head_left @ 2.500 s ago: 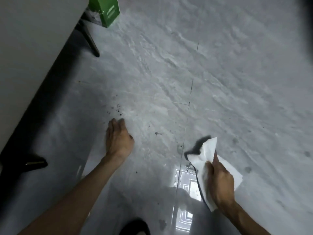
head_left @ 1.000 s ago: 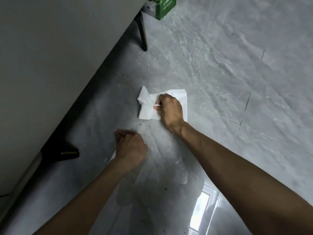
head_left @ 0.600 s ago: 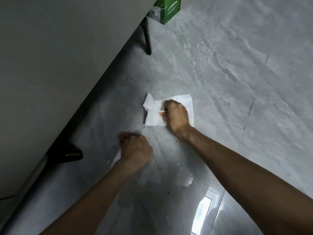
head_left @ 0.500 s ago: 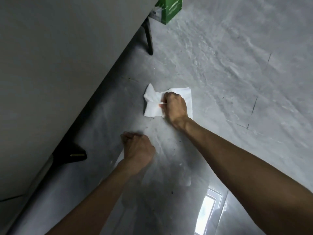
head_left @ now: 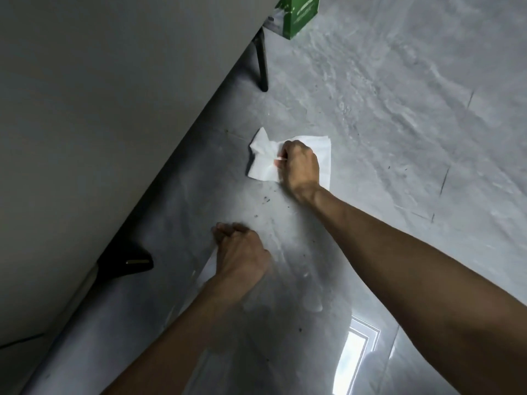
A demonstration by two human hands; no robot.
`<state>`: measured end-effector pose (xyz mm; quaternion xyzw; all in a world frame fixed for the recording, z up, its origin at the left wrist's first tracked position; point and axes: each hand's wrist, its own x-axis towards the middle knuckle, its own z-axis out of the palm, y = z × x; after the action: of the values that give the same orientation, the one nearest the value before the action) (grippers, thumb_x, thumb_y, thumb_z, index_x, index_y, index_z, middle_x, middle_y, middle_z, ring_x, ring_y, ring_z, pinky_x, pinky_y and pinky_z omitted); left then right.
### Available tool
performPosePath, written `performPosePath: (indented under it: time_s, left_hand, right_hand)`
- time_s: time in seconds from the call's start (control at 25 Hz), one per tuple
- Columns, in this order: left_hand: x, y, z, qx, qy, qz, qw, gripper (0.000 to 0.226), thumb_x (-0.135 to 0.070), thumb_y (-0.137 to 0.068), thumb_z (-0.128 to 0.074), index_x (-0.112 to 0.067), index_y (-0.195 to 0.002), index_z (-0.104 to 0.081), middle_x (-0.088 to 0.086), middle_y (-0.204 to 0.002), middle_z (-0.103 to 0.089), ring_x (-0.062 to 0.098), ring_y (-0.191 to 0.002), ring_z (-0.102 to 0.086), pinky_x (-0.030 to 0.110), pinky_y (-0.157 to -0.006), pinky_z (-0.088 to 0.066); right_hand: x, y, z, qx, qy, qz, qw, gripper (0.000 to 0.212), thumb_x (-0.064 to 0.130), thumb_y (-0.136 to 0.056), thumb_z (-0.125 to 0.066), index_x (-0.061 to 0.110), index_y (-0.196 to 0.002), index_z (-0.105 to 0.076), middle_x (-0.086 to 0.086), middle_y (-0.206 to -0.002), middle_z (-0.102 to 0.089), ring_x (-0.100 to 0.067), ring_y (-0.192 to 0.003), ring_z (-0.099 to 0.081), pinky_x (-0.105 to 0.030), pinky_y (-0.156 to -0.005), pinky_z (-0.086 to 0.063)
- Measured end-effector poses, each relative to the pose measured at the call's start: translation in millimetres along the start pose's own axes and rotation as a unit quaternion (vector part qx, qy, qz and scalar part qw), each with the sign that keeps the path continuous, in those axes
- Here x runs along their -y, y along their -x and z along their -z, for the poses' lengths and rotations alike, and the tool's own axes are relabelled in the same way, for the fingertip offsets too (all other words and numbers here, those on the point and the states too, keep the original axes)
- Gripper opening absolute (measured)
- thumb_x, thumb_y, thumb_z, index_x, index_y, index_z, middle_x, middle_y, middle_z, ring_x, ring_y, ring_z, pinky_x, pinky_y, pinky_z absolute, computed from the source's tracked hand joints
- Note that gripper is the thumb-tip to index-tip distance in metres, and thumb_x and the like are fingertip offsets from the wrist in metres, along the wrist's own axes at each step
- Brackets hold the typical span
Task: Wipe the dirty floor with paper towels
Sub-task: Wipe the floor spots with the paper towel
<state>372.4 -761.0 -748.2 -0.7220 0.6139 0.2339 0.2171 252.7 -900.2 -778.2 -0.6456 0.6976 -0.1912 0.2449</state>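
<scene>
Grey marbled floor [head_left: 399, 124] fills the view, with a white paper towel [head_left: 262, 158] lying crumpled on it near a pale furniture panel [head_left: 114, 109]. The right hand [head_left: 299, 166] sits on the paper towel, fingers curled and bunching it against the floor, with dark specks [head_left: 266, 199] just on the person's side of the towel. Nearer the person than the towel, the left hand [head_left: 242, 255] rests on the floor, fingers curled in, holding nothing.

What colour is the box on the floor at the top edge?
The box is green; head view.
</scene>
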Motion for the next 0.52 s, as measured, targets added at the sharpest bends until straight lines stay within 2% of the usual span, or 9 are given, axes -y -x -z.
performPosePath:
  time_s: [0.08, 0.16, 0.24, 0.28, 0.36, 0.44, 0.52]
  left_hand:
    - [1, -2, -2, 0.000, -0.009, 0.002, 1.000, 0.076, -0.029, -0.089, -0.047, 0.019, -0.141, -0.019, 0.044, -0.139, -0.031, 0.051, -0.137, -0.023, 0.051, -0.118, -0.010]
    - [2, -4, -5, 0.002, -0.018, 0.000, 1.000, 0.074, -0.033, -0.088, -0.047, 0.016, -0.140, -0.027, 0.041, -0.138, -0.037, 0.049, -0.135, -0.028, 0.051, -0.117, -0.013]
    - [3, -5, -5, -0.001, -0.014, 0.004, 1.000, 0.071, -0.035, -0.086, -0.049, 0.012, -0.138, -0.034, 0.037, -0.138, -0.041, 0.047, -0.135, -0.030, 0.048, -0.117, -0.014]
    - [5, -4, -4, 0.003, -0.017, 0.002, 1.000, 0.072, -0.035, -0.086, -0.049, 0.011, -0.139, -0.032, 0.037, -0.138, -0.040, 0.046, -0.135, -0.029, 0.047, -0.117, -0.013]
    - [8, -2, -1, 0.011, -0.009, -0.005, 1.000, 0.074, -0.030, -0.084, -0.051, 0.012, -0.141, -0.027, 0.037, -0.138, -0.040, 0.045, -0.136, -0.029, 0.045, -0.118, -0.013]
    - [13, -3, 1, -0.002, 0.019, -0.009, 1.000, 0.067, -0.025, -0.083, -0.050, 0.010, -0.138, -0.035, 0.033, -0.136, -0.045, 0.041, -0.133, -0.036, 0.041, -0.116, -0.019]
    - [18, 0, 4, -0.016, 0.082, 0.005, 0.997, 0.059, -0.020, -0.083, -0.051, 0.008, -0.133, -0.041, 0.029, -0.134, -0.050, 0.039, -0.130, -0.041, 0.038, -0.113, -0.028]
  right_hand:
    - [1, 17, -5, 0.008, -0.016, 0.007, 1.000, 0.004, 0.003, -0.082, -0.058, 0.005, -0.081, -0.062, -0.018, -0.091, -0.067, -0.037, -0.086, -0.062, -0.037, -0.069, -0.045]
    - [-2, 66, -6, 0.059, -0.034, 0.072, 0.995, 0.010, 0.002, -0.078, -0.062, 0.010, -0.075, -0.057, -0.014, -0.084, -0.067, -0.034, -0.080, -0.063, -0.030, -0.062, -0.037]
    - [-5, 80, -2, 0.107, -0.019, 0.127, 0.986, 0.012, 0.004, -0.080, -0.064, 0.011, -0.076, -0.055, -0.013, -0.087, -0.066, -0.034, -0.081, -0.062, -0.030, -0.062, -0.036]
    - [-2, 62, -4, 0.094, 0.005, 0.133, 0.987, 0.006, 0.007, -0.082, -0.063, 0.009, -0.080, -0.058, -0.015, -0.092, -0.066, -0.036, -0.085, -0.062, -0.033, -0.064, -0.040]
    - [7, 13, -4, 0.054, 0.041, 0.062, 0.996, 0.007, 0.010, -0.083, -0.061, 0.006, -0.089, -0.063, -0.018, -0.100, -0.066, -0.037, -0.092, -0.062, -0.037, -0.072, -0.046]
    - [7, -14, -2, 0.017, 0.044, 0.003, 0.999, 0.010, 0.009, -0.082, -0.059, 0.005, -0.089, -0.064, -0.019, -0.099, -0.067, -0.038, -0.093, -0.062, -0.038, -0.073, -0.046]
    - [6, 15, -4, 0.032, 0.016, 0.039, 0.999, 0.007, 0.009, -0.080, -0.061, 0.004, -0.084, -0.063, -0.020, -0.092, -0.067, -0.039, -0.087, -0.063, -0.038, -0.070, -0.045]
